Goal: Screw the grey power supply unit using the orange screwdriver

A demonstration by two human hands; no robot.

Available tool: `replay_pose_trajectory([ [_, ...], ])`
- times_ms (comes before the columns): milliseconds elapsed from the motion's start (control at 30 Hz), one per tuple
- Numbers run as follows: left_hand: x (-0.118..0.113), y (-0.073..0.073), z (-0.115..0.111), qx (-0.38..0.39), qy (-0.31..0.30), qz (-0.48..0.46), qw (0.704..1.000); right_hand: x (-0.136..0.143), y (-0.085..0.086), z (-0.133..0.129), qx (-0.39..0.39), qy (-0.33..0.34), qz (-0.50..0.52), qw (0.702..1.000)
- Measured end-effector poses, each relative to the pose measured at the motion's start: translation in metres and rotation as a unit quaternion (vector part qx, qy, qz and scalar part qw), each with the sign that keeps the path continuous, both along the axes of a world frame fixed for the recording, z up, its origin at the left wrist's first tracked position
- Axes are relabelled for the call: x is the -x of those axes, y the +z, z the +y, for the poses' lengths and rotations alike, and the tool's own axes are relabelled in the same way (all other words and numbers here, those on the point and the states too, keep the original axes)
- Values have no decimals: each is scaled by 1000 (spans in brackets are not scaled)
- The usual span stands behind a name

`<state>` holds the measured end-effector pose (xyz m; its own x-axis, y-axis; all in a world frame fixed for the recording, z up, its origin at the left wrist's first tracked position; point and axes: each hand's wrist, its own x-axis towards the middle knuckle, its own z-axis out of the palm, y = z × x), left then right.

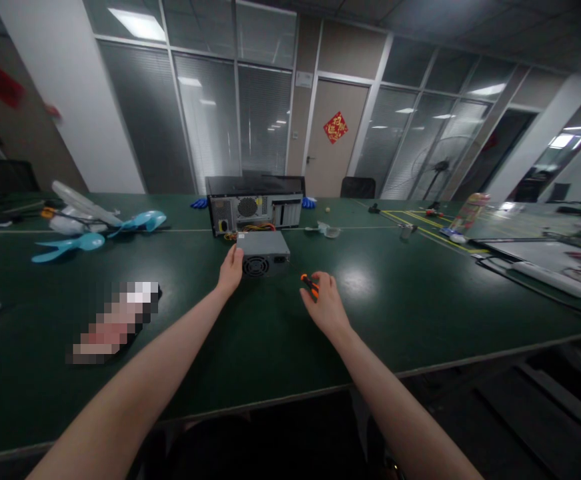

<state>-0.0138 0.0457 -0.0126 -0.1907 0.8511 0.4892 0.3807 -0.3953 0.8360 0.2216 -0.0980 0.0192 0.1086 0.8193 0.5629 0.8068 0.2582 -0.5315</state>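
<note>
A grey computer power supply with a round fan grille stands on the green table in front of me. My left hand grips its left end, fingers behind and thumb along the near edge. To the right of it, my right hand is closed around an orange and black screwdriver, whose thin shaft points left toward the power supply. Directly behind the power supply lies an open computer case on its side, its back panel facing me. Coloured cables show between the two.
Blue fan blades and white parts lie at the left, with a pixelated flat object nearer me. A small plastic bag sits right of the case. Farther right are a bottle, a power strip and a black cable.
</note>
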Motion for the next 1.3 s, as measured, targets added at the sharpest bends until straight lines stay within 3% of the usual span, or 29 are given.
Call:
replay_pose_trajectory([
  [133, 0, 1, -1, 6, 0, 0, 1000, 0, -1, 0, -12, 2, -6, 1000],
  [333, 0, 1, -1, 9, -5, -6, 1000, -3, -1, 4, 82, -24, 2, 996],
  [500, 0, 0, 1, 10, 0, -8, 1000, 0, -2, 3, -25, 22, 18, 999],
  [667, 0, -2, 2, 3, 1, -2, 1000, 3, -1, 2, -49, 15, -4, 999],
  [833, 1, -2, 2, 3, -4, -5, 1000, 0, -1, 7, 56, -68, -40, 995],
  [933, 1, -1, 1, 7, -4, -5, 1000, -2, -2, 10, 89, -79, -46, 992],
  [1133, 0, 1, -2, 7, -3, 0, 1000, 3, 2, 5, -11, -54, -35, 998],
  [1300, -2, 4, -4, 4, 0, -11, 1000, 11, 9, 0, -92, 38, 8, 995],
])
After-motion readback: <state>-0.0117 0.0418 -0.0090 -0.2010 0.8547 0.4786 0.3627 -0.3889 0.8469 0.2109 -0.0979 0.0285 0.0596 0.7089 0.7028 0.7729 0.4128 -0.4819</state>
